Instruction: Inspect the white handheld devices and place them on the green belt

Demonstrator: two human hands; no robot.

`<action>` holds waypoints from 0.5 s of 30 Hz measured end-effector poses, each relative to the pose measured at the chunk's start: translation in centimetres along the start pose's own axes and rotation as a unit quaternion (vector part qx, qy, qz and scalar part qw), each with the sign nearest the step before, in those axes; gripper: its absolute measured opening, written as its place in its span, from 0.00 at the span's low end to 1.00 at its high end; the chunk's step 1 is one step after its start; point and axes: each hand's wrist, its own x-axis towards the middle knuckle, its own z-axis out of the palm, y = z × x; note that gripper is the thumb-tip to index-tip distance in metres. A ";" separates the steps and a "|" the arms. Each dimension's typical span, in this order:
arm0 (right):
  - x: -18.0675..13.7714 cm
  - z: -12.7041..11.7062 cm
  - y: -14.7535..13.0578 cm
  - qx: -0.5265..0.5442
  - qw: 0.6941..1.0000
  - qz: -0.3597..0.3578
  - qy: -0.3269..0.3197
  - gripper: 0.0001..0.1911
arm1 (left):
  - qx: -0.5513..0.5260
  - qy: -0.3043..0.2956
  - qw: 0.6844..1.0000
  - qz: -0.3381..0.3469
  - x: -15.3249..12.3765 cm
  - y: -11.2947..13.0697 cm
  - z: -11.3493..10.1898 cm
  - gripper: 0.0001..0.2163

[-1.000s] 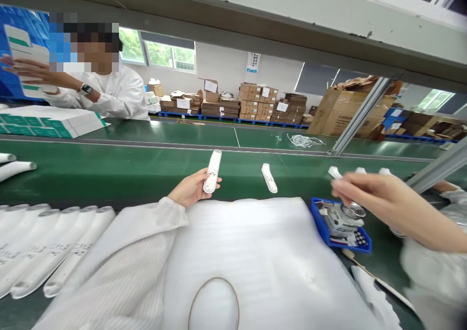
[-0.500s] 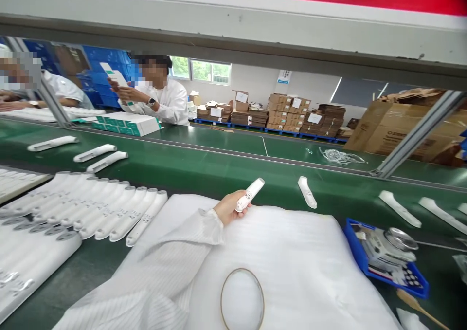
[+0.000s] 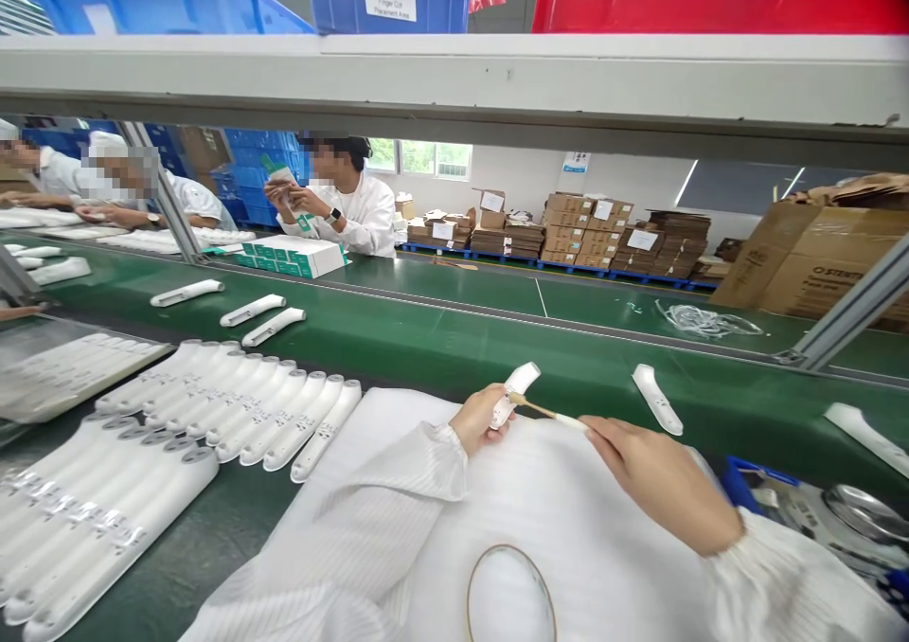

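My left hand [image 3: 484, 419] is closed around a white plastic housing [image 3: 524, 379], a slim curved shell with small dark markings, tilted up over the white foam sheet [image 3: 603, 519]. From the right, my right hand [image 3: 657, 472] pinches a slender brush [image 3: 543, 409] with a tan head. The brush head meets the face of the housing near my left fingers; whether it presses on it I cannot tell. A thin ring [image 3: 470, 597] lies on the foam sheet, close to my body.
Rows of white housings [image 3: 264, 405] lie left of the sheet. Another housing [image 3: 657, 400] rests on the green conveyor belt [image 3: 398, 339]. A blue tray [image 3: 763, 473] with a metal dish [image 3: 870, 512] stands at right. A shelf beam [image 3: 440, 83] crosses overhead. Co-workers sit across the line.
My right hand has come into view from the right, holding the brush that lay beside the blue tray, its head now at the housing. The whole view has shifted left and up.
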 end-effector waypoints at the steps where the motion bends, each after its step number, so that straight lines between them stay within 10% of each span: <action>1: 1.0 0.5 -0.4 -0.007 1.000 -0.002 -0.013 0.15 | 0.006 0.001 1.000 0.003 0.1 -0.1 0.0 0.09; 15: 0.6 -2.6 -1.5 -0.138 0.987 0.008 -0.084 0.18 | 0.067 0.019 0.998 0.003 -0.3 0.3 0.8 0.13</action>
